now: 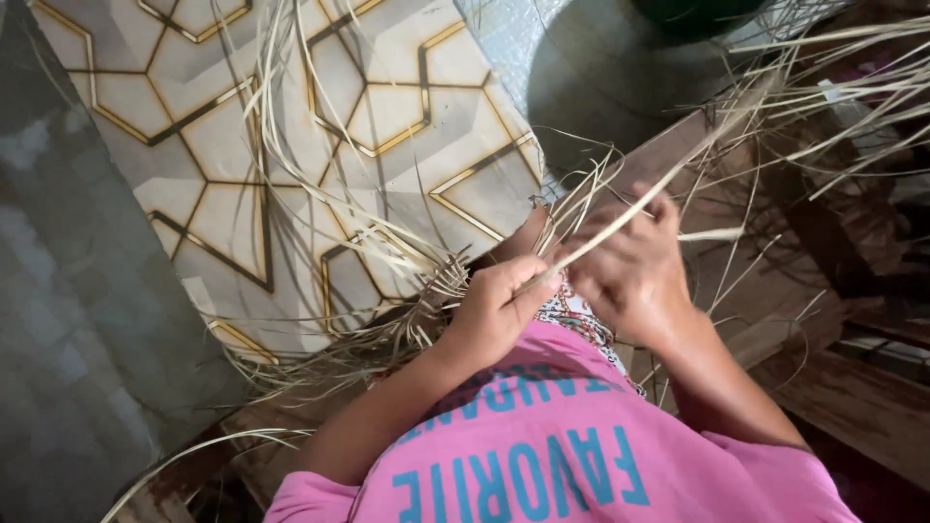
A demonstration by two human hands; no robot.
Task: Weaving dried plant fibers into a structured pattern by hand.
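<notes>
My left hand (499,310) is curled closed, thumb and fingers pinching a few pale dried strips (407,261) at the edge of the bundle. My right hand (630,266) sits just beside it, almost touching, its fingers bent over and gripping one long flat strip (668,179) that runs up and away to the right. The strips lie directly between and in front of both hands, bunched tight at my fingertips and fanning loose from there: a thick tangle spills left and down past my left wrist, and long single strands arc upward across the floor.

Below my hands is my pink shirt (562,455) with blue lettering, and a scrap of patterned cloth (576,315) shows under my palms.

Beyond the bundle lies a pale floor covering (194,126) printed with gold-edged hexagons, bordered on the left by bare grey concrete floor (68,320). To the right are dark wooden planks (852,397), with more loose strips spread over them. At the top a round dark shape is too blurred to tell.
</notes>
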